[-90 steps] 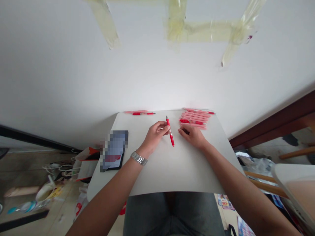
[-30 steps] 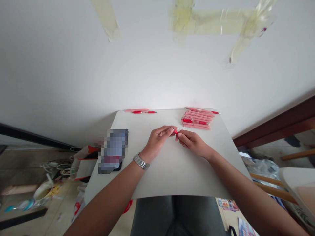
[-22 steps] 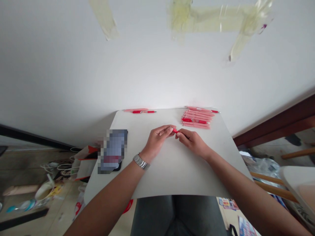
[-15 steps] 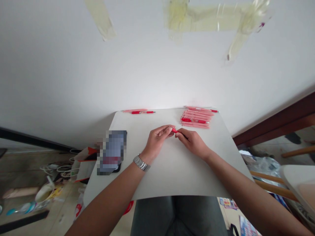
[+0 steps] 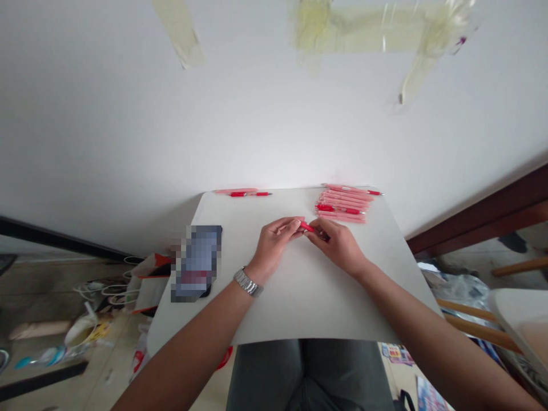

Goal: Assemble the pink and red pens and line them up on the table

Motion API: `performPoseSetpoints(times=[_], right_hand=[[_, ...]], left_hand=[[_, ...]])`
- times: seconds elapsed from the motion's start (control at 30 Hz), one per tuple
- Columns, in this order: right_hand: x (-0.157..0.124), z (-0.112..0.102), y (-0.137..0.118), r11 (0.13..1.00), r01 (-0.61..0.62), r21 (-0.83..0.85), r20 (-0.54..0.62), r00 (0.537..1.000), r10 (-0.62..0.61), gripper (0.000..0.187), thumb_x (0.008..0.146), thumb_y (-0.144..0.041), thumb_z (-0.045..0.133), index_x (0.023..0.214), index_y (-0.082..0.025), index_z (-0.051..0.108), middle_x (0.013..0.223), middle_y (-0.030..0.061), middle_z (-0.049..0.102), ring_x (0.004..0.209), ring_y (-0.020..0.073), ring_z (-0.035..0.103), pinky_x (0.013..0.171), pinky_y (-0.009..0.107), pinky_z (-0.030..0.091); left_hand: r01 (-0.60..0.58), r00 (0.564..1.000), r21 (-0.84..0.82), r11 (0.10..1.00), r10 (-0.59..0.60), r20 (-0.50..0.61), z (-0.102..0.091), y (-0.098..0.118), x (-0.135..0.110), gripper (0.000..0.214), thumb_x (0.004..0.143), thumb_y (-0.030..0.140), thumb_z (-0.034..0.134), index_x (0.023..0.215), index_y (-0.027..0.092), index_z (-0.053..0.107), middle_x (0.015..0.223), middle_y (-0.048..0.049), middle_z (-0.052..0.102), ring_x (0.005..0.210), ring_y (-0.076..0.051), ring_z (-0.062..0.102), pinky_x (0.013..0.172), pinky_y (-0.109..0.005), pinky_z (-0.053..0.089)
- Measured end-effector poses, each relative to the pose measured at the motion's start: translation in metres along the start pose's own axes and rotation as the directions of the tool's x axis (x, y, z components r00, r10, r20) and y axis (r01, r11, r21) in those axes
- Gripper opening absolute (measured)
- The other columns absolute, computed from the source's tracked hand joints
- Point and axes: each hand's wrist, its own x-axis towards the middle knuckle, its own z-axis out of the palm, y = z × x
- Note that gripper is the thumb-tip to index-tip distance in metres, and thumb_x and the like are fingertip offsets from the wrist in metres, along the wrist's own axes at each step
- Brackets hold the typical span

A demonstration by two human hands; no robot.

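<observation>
Over the middle of the white table (image 5: 295, 291), both hands meet at a red pen (image 5: 306, 226). My left hand (image 5: 276, 240) pinches one end of it between thumb and fingers; a metal-band watch is on that wrist. My right hand (image 5: 336, 242) is closed round the other end, its curled fingers hiding part of the pen. Just beyond the right hand lies a row of pink pens (image 5: 346, 200), with a bright red pen (image 5: 338, 210) among them. At the back left edge a red pen (image 5: 249, 194) lies beside a pale pink one (image 5: 235, 190).
A phone (image 5: 197, 260), its screen blurred out, lies on the table's left side. The wall (image 5: 265, 125) with yellowed tape rises directly behind the table. Cables, a cup and a bottle (image 5: 51, 356) are on the floor at left. A white seat (image 5: 524, 314) stands at right.
My right hand's fingers have curled more and shifted slightly along the pen, so more of its red body shows between the hands. My left hand keeps its pinch.
</observation>
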Motion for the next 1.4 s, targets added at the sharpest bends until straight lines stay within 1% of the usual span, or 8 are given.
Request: performPoseSetpoints(times=[0.17, 0.43, 0.7, 0.83, 0.97, 1.13, 1.23, 1.4], right_hand=[[0.001, -0.0041, -0.004, 0.997, 0.014, 0.071, 0.03, 0.999, -0.016, 0.03, 0.108, -0.048, 0.051, 0.109, -0.023, 0.069, 0.085, 0.0047, 0.071, 0.072, 0.0184, 0.06, 0.069, 0.032, 0.044], [0.0027, -0.0044, -0.0022, 0.995, 0.042, 0.094, 0.036, 0.998, -0.046, 0.035, 0.11, -0.047, 0.045, 0.109, -0.023, 0.071, 0.097, 0.0095, 0.073, 0.084, 0.0228, 0.066, 0.078, 0.035, 0.047], [0.001, -0.0045, 0.0005, 0.999, 0.045, 0.007, -0.004, 0.999, -0.045, 0.019, 0.106, -0.039, 0.057, 0.103, -0.023, 0.067, 0.086, 0.0039, 0.065, 0.072, 0.0171, 0.057, 0.067, 0.03, 0.042], [-0.0001, -0.0038, 0.0017, 1.0, 0.022, 0.01, 0.003, 1.0, -0.022, 0.012, 0.102, -0.034, 0.062, 0.104, -0.023, 0.065, 0.086, 0.0008, 0.067, 0.068, 0.0139, 0.055, 0.064, 0.028, 0.041], [-0.0005, -0.0046, -0.0008, 1.0, 0.016, 0.018, 0.002, 1.0, -0.016, 0.014, 0.104, -0.034, 0.06, 0.108, -0.023, 0.066, 0.085, 0.0009, 0.069, 0.068, 0.0145, 0.058, 0.066, 0.028, 0.042], [0.0012, -0.0051, 0.0004, 0.997, 0.073, 0.028, -0.001, 0.997, -0.073, 0.027, 0.11, -0.035, 0.047, 0.119, -0.023, 0.07, 0.098, 0.007, 0.074, 0.086, 0.0202, 0.068, 0.078, 0.032, 0.049], [0.002, -0.004, 0.0035, 0.996, 0.087, -0.005, -0.01, 0.996, -0.087, 0.028, 0.11, -0.036, 0.047, 0.114, -0.023, 0.071, 0.096, 0.0079, 0.073, 0.083, 0.0209, 0.068, 0.078, 0.033, 0.049], [0.0018, -0.0031, 0.0044, 0.997, 0.073, -0.03, -0.016, 0.997, -0.073, 0.018, 0.107, -0.035, 0.055, 0.108, -0.023, 0.068, 0.093, 0.0049, 0.071, 0.078, 0.0183, 0.065, 0.072, 0.031, 0.047]], left_hand=[[-0.005, 1.0, -0.014, 1.0, 0.006, 0.011, -0.0009, 0.0003, 0.0001, 0.033, 0.089, 0.045, 0.082, 0.11, 0.019, 0.082, 0.114, -0.0104, 0.08, 0.102, -0.021, 0.075, 0.102, -0.042, 0.061], [-0.009, 0.998, 0.01, 1.0, 0.009, 0.067, -0.0034, 0.0014, -0.0006, 0.038, 0.089, 0.045, 0.081, 0.118, 0.02, 0.08, 0.119, -0.0105, 0.079, 0.107, -0.023, 0.075, 0.106, -0.044, 0.059], [-0.009, 0.999, 0.021, 1.0, 0.008, 0.053, -0.0025, 0.0002, -0.0004, 0.033, 0.09, 0.042, 0.081, 0.114, 0.019, 0.08, 0.12, -0.0105, 0.079, 0.104, -0.021, 0.075, 0.103, -0.04, 0.06], [-0.009, 0.999, 0.029, 1.0, 0.008, 0.049, -0.0027, -0.0001, -0.0003, 0.033, 0.09, 0.042, 0.081, 0.113, 0.018, 0.08, 0.117, -0.0107, 0.079, 0.105, -0.022, 0.074, 0.102, -0.039, 0.06], [-0.024, 0.999, 0.014, 1.0, 0.023, 0.045, -0.0032, -0.0008, 0.0002, 0.032, 0.09, 0.041, 0.081, 0.114, 0.02, 0.079, 0.107, -0.0082, 0.079, 0.102, -0.021, 0.075, 0.099, -0.038, 0.061], [-0.034, 0.999, 0.008, 0.999, 0.033, 0.042, -0.0031, -0.0019, 0.0007, 0.032, 0.089, 0.041, 0.082, 0.113, 0.019, 0.078, 0.106, -0.0082, 0.079, 0.098, -0.019, 0.075, 0.099, -0.038, 0.06], [-0.039, 0.998, 0.01, 0.999, 0.039, 0.04, -0.0032, -0.0021, 0.0008, 0.03, 0.089, 0.04, 0.082, 0.111, 0.019, 0.078, 0.106, -0.0079, 0.079, 0.098, -0.019, 0.074, 0.1, -0.038, 0.06], [-0.049, 0.998, 0.02, 0.999, 0.048, 0.036, -0.003, -0.002, 0.0007, 0.029, 0.089, 0.04, 0.082, 0.109, 0.019, 0.078, 0.107, -0.0078, 0.078, 0.099, -0.018, 0.074, 0.1, -0.038, 0.06]])
